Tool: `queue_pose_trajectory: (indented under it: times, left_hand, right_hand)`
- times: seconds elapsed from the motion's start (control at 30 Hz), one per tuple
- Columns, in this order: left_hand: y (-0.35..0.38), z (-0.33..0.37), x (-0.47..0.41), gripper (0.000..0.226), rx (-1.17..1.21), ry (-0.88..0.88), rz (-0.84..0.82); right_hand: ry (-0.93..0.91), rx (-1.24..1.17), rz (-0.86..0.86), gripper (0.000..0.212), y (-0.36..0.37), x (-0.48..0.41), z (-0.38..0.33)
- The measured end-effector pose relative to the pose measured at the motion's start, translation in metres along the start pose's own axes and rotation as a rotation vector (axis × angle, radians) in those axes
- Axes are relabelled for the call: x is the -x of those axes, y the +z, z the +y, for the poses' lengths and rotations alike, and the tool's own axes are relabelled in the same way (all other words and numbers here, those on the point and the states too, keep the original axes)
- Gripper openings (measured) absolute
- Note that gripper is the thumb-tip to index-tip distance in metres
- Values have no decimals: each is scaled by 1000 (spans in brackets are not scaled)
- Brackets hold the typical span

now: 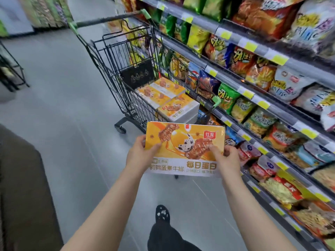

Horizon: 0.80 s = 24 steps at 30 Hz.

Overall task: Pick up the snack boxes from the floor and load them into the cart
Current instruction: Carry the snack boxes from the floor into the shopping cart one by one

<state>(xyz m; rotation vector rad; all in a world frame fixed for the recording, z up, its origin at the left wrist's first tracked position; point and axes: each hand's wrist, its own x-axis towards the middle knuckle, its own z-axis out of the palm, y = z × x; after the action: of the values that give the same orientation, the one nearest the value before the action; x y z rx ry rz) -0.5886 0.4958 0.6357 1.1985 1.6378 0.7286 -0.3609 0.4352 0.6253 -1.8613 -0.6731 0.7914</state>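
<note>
Orange snack box (184, 142), hands (140, 156) (227, 158) pinching its side edges, cart (110, 77) ahead, grey floor (63, 105) left

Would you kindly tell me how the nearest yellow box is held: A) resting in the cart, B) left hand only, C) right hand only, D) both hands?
D: the left hand and right hand each grip one side of the box.

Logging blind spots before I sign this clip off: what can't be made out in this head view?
Head view:
- Held snack box: underside hidden by its own printed face.
- Cart: any lower layers hidden by the top boxes.
- Floor: whether boxes remain cannot be told; it is cut off by the frame edges.
- Shelf price tags: blurred, unreadable.
</note>
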Motion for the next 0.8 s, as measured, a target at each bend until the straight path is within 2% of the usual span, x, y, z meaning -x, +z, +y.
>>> queue_pose_trajectory:
  times: [0.17,0.37,0.47,0.57,0.67,0.73,0.8]
  left_hand:
    - [-27,34,-77,54,0,-22,1]
    - [-66,59,-176,42,5,3,13]
    - [-87,71,-233,35,-33,18,-45]
    - [-106,87,-287,14,-84,54,-147]
    - [-123,102,-338,9,-150,79,-234]
    - [-130,115,-374,21,-211,103,-295]
    - [-129,128,-406,25,-248,132,-338]
  right_hand:
    - [-26,15,-20,43,62,-63,-50]
    - [-32,56,-29,40,142,-115,-95]
    - [-15,48,69,44,188,-142,-107]
    - [-2,21,178,34,231,-164,-123]
    - [57,8,222,50,269,-179,-134]
    - [95,-8,268,63,291,-187,-140]
    - [141,-38,324,65,306,-196,-145]
